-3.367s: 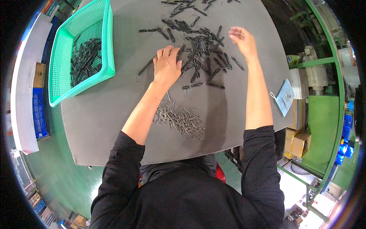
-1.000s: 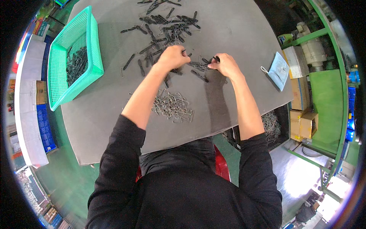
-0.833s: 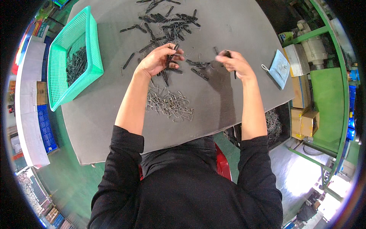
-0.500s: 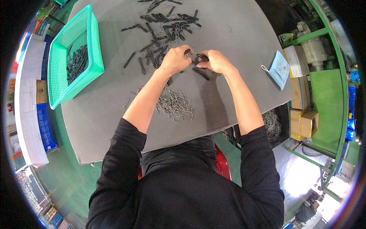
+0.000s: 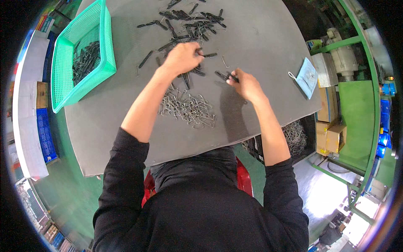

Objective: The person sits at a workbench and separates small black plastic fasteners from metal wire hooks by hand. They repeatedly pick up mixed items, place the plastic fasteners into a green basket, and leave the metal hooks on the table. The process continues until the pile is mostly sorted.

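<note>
My left hand [image 5: 183,59] is over the near edge of a heap of slim black clip-like pieces [image 5: 197,29], its fingers closed. One black clip-like piece [image 5: 210,55] sticks out to the right from its fingertips. Lower and to the right, my right hand [image 5: 247,85] pinches another black clip-like piece [image 5: 232,77] between thumb and fingers. Just left of those fingertips lies a further dark piece, partly overlapped in view. A single bent wire hook [image 5: 225,62] rests on the table between the hands. Closer to me is a pile of metal wire hooks [image 5: 189,108].
A green plastic basket [image 5: 110,54] holding black pieces stands on the grey table [image 5: 126,138] at left. A blue face mask [image 5: 307,79] lies at the right edge. Below that edge, a black crate [image 5: 311,140] contains wire hooks. Cardboard boxes [image 5: 336,138] and a green frame stand beyond.
My hands have moved apart: the left went left, the right went down and right. A lone wire hook now shows between them. The whole view has shifted slightly.
</note>
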`<state>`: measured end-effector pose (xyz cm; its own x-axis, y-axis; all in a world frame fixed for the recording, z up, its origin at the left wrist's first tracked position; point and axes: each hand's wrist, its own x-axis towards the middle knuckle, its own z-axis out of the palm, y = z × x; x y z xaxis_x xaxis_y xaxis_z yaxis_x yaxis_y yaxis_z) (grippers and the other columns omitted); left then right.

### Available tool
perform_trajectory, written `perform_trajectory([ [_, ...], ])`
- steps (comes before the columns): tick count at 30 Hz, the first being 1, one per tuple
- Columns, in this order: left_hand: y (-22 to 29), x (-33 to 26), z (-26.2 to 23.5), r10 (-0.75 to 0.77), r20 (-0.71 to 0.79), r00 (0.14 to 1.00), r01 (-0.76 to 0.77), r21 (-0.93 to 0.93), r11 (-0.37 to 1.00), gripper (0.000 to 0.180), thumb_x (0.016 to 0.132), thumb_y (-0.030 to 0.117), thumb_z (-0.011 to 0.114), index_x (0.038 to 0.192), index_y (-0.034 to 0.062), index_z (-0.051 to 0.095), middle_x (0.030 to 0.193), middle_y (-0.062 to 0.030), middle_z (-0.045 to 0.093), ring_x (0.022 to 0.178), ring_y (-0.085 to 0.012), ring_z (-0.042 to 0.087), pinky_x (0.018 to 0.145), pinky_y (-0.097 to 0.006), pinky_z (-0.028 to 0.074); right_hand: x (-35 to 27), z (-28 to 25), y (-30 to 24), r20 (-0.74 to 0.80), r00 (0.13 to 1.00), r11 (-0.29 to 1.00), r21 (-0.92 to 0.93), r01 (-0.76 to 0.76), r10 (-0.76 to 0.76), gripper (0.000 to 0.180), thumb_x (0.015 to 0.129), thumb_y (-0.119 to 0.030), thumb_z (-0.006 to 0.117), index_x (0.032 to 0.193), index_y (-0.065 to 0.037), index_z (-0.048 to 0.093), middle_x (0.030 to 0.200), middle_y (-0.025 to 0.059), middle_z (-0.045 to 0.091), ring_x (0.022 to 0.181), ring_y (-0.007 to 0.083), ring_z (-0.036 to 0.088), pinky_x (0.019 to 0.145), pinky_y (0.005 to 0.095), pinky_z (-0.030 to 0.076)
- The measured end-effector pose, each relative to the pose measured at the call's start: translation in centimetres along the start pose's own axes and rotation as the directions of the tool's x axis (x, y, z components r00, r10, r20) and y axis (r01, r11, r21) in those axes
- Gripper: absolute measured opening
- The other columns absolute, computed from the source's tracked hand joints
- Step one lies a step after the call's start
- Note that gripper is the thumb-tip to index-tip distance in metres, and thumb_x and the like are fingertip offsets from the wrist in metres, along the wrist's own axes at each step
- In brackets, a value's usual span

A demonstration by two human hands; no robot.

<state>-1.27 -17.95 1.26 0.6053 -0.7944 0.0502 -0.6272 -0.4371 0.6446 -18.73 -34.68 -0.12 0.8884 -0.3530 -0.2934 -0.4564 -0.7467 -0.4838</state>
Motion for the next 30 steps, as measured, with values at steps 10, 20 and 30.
perform_trajectory([
  [10, -6.1, -10.3, -23.0, -0.195, -0.580, 0.791, 0.408, 0.262, 0.875, 0.022, 0.074, 0.023, 0.061, 0.086, 0.0038, 0.061, 0.060, -0.0086, 0.055, 0.058, -0.0210, 0.052, 0.059, -0.032, 0.042, 6.5, -3.7, -20.5, -0.065, 0.841, 0.812, 0.232, 0.536, -0.537, 0.030, 0.079, -0.031, 0.063, 0.081, -0.001, 0.056, 0.063, 0.0000, 0.051, 0.058, 0.0082, 0.043, 0.052, 0.0260, 0.036],
  [20, -1.6, -13.1, -20.5, -0.152, -0.726, 0.671, 0.205, -0.015, 0.979, 0.014, 0.079, 0.015, 0.057, 0.091, 0.0086, 0.061, 0.084, -0.0102, 0.063, 0.078, -0.0256, 0.061, 0.071, -0.036, 0.047, 12.6, -5.2, -33.9, -0.426, 0.579, 0.643, -0.008, 0.766, -0.695, 0.042, 0.078, -0.031, 0.062, 0.102, 0.002, 0.053, 0.091, 0.0169, 0.061, 0.082, 0.0279, 0.058, 0.070, 0.0351, 0.045],
  [30, -8.5, -3.4, -5.0, -0.376, -0.235, 0.896, 0.442, 0.408, 0.799, 0.032, 0.076, 0.013, 0.057, 0.105, -0.0007, 0.052, 0.111, -0.0158, 0.053, 0.107, -0.0311, 0.050, 0.083, -0.042, 0.047, 7.1, 3.5, -12.2, -0.236, 0.952, 0.929, -0.357, 0.101, -0.194, 0.034, 0.064, -0.010, 0.065, 0.097, -0.003, 0.057, 0.092, 0.0151, 0.063, 0.091, 0.0313, 0.060, 0.080, 0.0406, 0.048],
])
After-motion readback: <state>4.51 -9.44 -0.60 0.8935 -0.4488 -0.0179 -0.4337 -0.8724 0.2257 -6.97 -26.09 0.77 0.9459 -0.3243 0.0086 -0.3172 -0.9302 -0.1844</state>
